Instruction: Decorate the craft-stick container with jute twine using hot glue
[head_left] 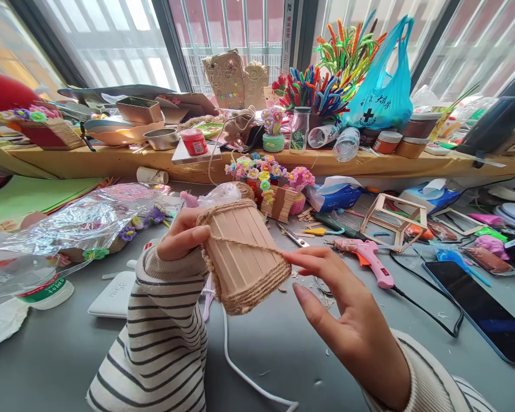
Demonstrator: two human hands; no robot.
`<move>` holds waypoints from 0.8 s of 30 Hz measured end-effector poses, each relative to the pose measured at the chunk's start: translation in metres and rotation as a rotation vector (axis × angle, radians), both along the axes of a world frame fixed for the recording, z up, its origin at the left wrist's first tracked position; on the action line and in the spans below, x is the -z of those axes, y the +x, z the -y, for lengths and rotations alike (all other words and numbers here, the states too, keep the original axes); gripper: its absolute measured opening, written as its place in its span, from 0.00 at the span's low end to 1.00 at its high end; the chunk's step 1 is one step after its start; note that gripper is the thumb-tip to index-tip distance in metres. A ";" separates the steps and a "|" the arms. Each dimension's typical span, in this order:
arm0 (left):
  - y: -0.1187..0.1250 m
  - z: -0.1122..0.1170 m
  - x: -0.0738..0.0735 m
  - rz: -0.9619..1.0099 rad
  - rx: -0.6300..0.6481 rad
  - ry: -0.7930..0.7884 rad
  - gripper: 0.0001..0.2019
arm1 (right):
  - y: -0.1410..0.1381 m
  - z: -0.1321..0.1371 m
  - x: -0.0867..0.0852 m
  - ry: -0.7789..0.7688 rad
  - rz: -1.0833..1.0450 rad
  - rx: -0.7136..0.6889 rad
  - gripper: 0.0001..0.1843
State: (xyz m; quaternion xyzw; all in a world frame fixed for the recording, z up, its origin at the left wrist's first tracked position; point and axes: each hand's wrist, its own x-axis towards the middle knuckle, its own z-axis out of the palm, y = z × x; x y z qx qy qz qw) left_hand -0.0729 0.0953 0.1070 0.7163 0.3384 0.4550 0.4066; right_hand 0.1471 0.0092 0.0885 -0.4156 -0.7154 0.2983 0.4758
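Observation:
A small box of flat wooden sticks [236, 257] is held up tilted over the table. Jute twine [255, 284] wraps its lower edge in several rows and also runs round the top rim. One strand of twine [244, 242] crosses the bare sticks on a slant. My left hand [182, 236] is closed on the box's left side, fingers partly hidden behind it. At the right edge, the fingertips of my right hand [339, 309] touch the strand's end. Its thumb is apart from the fingers, below the box's corner.
A pink glue gun [371, 260] with a black cord lies right of the box, near scissors [294, 234] and a phone [480, 306]. On the left are a white power bank [111, 294] and plastic-wrapped flowers [94, 220]. Behind stands a crowded wooden ledge [189, 166].

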 end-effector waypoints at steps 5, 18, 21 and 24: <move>0.013 -0.001 -0.003 0.175 0.062 -0.168 0.08 | 0.000 -0.015 0.010 -0.118 -0.035 -0.027 0.22; 0.038 -0.011 -0.004 -0.467 0.022 -0.112 0.16 | -0.007 -0.045 0.048 -0.598 -0.256 -0.153 0.31; 0.040 -0.011 -0.002 -0.511 0.046 -0.127 0.16 | -0.010 -0.046 0.053 -0.648 -0.268 -0.194 0.32; 0.040 -0.011 -0.001 -0.529 0.061 -0.132 0.16 | -0.012 -0.046 0.056 -0.656 -0.281 -0.177 0.33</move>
